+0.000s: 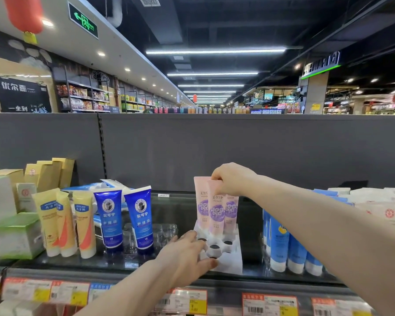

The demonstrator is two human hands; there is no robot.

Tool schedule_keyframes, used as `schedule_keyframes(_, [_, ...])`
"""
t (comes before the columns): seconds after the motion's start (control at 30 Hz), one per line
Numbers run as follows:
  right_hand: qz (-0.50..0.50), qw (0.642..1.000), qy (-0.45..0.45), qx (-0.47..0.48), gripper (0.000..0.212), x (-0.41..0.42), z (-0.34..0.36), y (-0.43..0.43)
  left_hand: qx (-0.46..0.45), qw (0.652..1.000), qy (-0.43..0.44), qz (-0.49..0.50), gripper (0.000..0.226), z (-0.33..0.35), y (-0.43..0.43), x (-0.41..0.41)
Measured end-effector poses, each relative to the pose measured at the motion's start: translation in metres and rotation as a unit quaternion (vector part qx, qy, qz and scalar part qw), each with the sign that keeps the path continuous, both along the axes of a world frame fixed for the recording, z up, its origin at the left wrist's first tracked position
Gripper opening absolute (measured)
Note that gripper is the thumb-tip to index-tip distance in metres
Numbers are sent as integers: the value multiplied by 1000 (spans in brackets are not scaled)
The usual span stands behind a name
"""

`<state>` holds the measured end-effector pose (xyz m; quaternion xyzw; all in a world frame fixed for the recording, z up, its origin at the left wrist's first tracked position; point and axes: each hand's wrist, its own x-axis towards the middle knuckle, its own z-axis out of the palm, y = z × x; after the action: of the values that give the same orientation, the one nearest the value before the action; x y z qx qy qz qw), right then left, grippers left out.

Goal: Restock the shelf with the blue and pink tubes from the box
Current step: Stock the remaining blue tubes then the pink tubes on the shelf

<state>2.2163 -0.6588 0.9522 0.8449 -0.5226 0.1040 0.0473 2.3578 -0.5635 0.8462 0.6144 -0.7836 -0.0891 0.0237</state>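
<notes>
Our right hand (232,180) is reaching in from the right and pinching the flat crimped top of a pale pink plastic tube with a purple label (216,210), fingers and thumb curled round that seam. We are holding this tube upright, crimp uppermost, at the back of a white moulded tray with round holes (229,258), which is sitting near the middle of the dark glossy shelf (78,262). We cannot tell whether its lower end is seated in a hole. A second pink tube (200,201) is standing just behind it on the left, and a third pink tube (232,210) is standing just beside it on the right.

Our left hand (187,254) is lying on the tray's front left corner, fingers straight and spread, gripping nothing, fingertips next to the dark front holes.

Left of the tray, two dark blue plastic tubes with white lettering (110,221) are standing cap down, just beside each other, in a clear plastic holder (162,233). Farther left, yellow tubes with orange markings (84,224) are lining the shelf front beside a green and white carton (16,233), with tan cardboard boxes (48,172) standing behind them. Right of the tray, light blue and white tubes (281,245) are standing in rows. A grey back panel (214,151) is rising behind everything, and red and yellow price labels (269,304) are running along the shelf's front rail.
</notes>
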Motion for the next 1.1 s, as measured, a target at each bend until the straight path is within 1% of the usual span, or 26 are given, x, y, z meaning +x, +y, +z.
schedule_keyframes(0.13, [-11, 1000, 0, -9, 26, 1, -3, 0, 1, 1000, -14, -8, 56, -4, -4, 3])
schedule_keyframes(0.27, [-23, 999, -6, -27, 33, 3, -4, 7, 3, 999, -28, -14, 61, -6, -10, 4])
schedule_keyframes(0.33, [-35, 998, -14, -44, 34, 4, -2, 15, 9, 999, -43, -19, 62, -7, -14, 6])
schedule_keyframes(0.4, [-51, 997, -5, -61, 31, 3, 1, 25, 6, 996, -77, -43, 58, -5, -16, 8])
schedule_keyframes(0.47, [-75, 994, 27, -79, 32, 1, 4, 38, -22, 993, -101, -64, 57, 1, -17, 9])
schedule_keyframes(0.53, [-103, 987, 73, -95, 37, -1, 4, 51, -64, 995, -60, -42, 67, 11, -17, 13])
schedule_keyframes(0.6, [-124, 982, 102, -98, 42, -5, 1, 65, -138, 987, -57, -52, 69, 23, -19, 16])
schedule_keyframes(0.67, [-137, 981, 107, -86, 47, -10, -4, 80, -199, 976, -56, -66, 68, 33, -20, 18])
schedule_keyframes(0.77, [-157, 979, 114, -67, 54, -18, -11, 105, -203, 975, -55, -67, 77, 45, -16, 17])
schedule_keyframes(0.87, [-185, 972, 132, -54, 61, -26, -15, 133, -204, 975, -44, -71, 79, 50, -2, 13])
schedule_keyframes(0.93, [-198, 970, 131, -55, 61, -33, -16, 153, -218, 972, -29, -83, 78, 51, 12, 10])
schedule_keyframes(1.1, [-228, 964, 125, -56, 57, -53, -21, 213, -265, 958, -24, -109, 74, 53, 58, -9])
